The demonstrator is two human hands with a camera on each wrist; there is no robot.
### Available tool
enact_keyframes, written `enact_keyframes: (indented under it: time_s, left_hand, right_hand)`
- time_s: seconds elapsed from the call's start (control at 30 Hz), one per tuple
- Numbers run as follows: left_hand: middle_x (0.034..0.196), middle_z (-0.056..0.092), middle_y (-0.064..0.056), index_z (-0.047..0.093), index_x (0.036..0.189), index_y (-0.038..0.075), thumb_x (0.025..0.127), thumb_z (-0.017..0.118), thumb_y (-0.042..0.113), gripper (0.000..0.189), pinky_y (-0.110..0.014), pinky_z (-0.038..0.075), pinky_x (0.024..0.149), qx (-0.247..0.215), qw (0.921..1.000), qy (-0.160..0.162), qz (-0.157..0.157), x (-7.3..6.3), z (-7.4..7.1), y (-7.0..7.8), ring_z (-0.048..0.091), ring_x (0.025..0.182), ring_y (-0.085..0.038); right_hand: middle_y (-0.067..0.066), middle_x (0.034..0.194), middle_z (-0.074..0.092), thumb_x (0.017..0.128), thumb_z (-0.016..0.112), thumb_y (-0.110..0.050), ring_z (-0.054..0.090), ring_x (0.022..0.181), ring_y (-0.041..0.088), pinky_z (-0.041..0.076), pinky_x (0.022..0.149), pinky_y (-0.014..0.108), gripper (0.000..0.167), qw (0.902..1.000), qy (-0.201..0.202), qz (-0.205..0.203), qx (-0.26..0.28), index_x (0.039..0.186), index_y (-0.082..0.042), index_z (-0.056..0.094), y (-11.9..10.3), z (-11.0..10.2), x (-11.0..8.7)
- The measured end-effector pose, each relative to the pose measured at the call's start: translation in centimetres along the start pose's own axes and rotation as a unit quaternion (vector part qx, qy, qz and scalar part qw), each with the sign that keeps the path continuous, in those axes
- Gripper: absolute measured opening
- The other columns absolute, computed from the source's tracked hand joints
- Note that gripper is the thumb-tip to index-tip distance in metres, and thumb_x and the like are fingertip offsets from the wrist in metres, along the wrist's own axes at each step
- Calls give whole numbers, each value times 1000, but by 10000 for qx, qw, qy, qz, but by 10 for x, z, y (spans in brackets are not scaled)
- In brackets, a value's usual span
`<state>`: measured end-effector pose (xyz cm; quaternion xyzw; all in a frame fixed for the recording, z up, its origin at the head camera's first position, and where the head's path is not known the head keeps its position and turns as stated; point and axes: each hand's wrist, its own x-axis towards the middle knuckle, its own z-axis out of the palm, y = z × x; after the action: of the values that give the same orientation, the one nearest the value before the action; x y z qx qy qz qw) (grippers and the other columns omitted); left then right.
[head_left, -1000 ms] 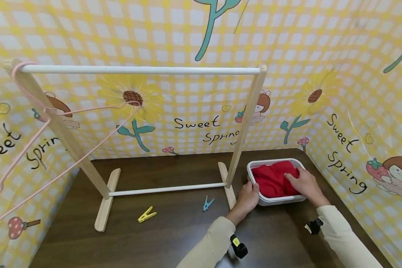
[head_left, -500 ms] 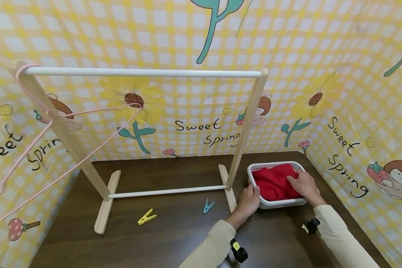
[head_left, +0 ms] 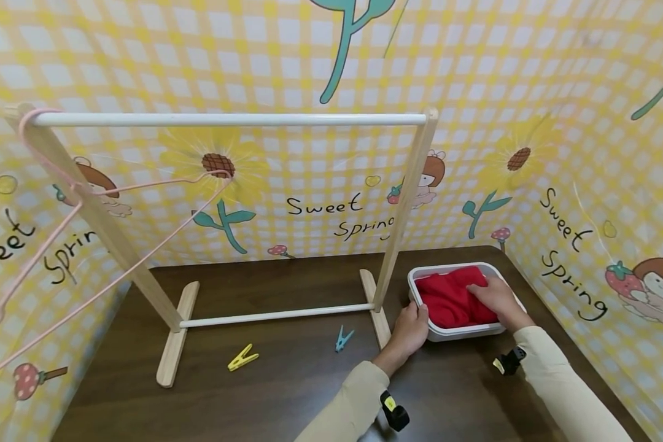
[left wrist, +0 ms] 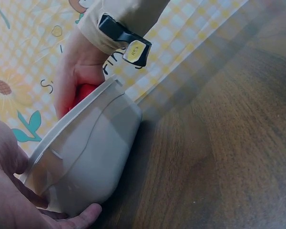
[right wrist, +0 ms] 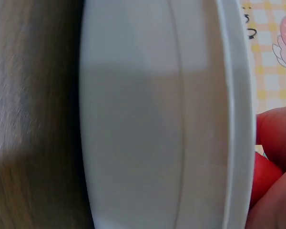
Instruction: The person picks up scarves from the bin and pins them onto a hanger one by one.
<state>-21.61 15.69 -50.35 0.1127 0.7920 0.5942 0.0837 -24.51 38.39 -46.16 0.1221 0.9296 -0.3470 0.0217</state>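
Red cloth (head_left: 446,302) lies in a white tub (head_left: 466,333) at the bench's (head_left: 287,399) right. Left hand (head_left: 410,329) grips the tub's left side; right hand (head_left: 499,302) grasps the cloth. Checked backdrop (head_left: 309,162) repeatedly reads "Sweet Spring"; lettering on the right wrist device's (left wrist: 113,29) yellow label (left wrist: 135,51) is illegible.

Table (head_left: 287,399) (brown, wood-grained): rack (head_left: 276,316), tub (head_left: 466,334), yellow clip (head_left: 242,359), blue clip (head_left: 341,339).
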Motion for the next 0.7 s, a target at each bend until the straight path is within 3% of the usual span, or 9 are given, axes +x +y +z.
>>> enact_keyframes:
  time_s: [0.13, 0.33, 0.57, 0.7]
  left_hand:
    - [94, 63, -8, 63, 103, 4, 108, 42, 25, 30, -32, 52, 82, 12, 10000, -10, 6, 1, 1, 2, 58, 94, -16]
    - [93, 62, -8, 62, 102, 4, 107, 44, 24, 28, -31, 51, 82, -47, 10000, 22, -21, 2, 1, 4, 56, 92, -16]
    - [94, 62, -9, 62, 103, 4, 107, 45, 23, 26, -32, 50, 83, -180, 9998, 70, -108, 0, 1, 4, 56, 94, -17]
    - [93, 62, -8, 63, 102, 4, 106, 46, 22, 25, -32, 51, 83, -212, 9996, 97, -148, -1, 2, 4, 57, 94, -17]
  right_hand:
    - [15, 104, 60, 102, 56, -27, 50, 93, 24, 44, 70, 23, 39, 9980, -309, 296, 467, 113, 10, 58, 1, -5, 1]
    - [27, 124, 52, 100, 57, -29, 47, 103, 28, 41, 75, 25, 50, 9943, -604, 582, 665, 127, 14, 52, -2, -9, 3]
    - [9, 101, 60, 93, 67, -22, 55, 80, 12, 51, 65, 21, 26, 9869, -715, 894, 1132, 104, 2, 62, 3, -11, 8]
    - [13, 113, 55, 91, 69, -23, 52, 93, 19, 48, 72, 22, 30, 9789, -880, 1172, 1422, 109, 0, 61, 7, -13, 7]
